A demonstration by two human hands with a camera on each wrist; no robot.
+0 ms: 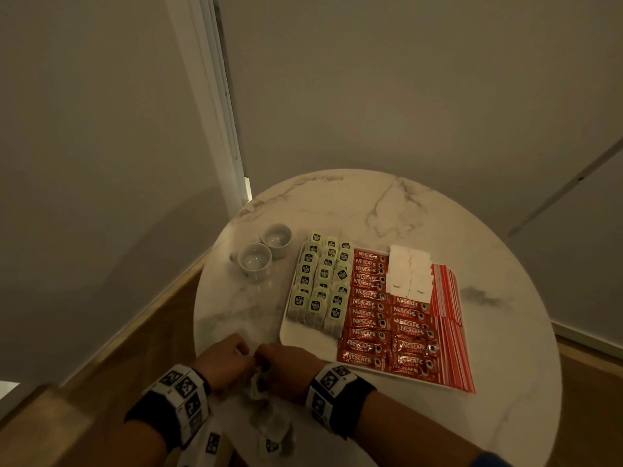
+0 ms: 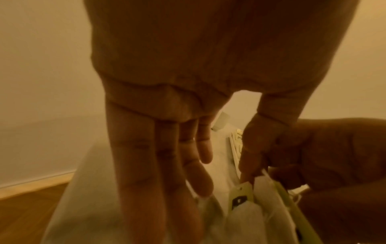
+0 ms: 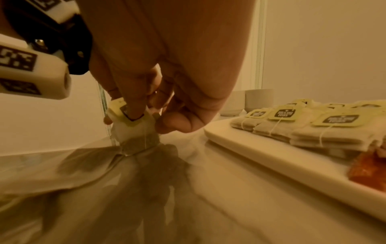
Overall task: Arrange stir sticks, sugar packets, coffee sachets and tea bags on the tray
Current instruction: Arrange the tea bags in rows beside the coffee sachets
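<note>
Legibly, coffee sachets (image 1: 368, 304) read "NESCAFE CLASSIC".

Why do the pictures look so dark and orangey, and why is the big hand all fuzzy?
Head view: dim room light, so the table looks grey and its round edge bends from the wide lens. Left wrist view: a strong orange tint, and the left hand sits so close to the camera that it is blurred. Right wrist view: the same orange tint; the tea bags on the tray are fairly sharp, the table near the camera is smeared.
</note>
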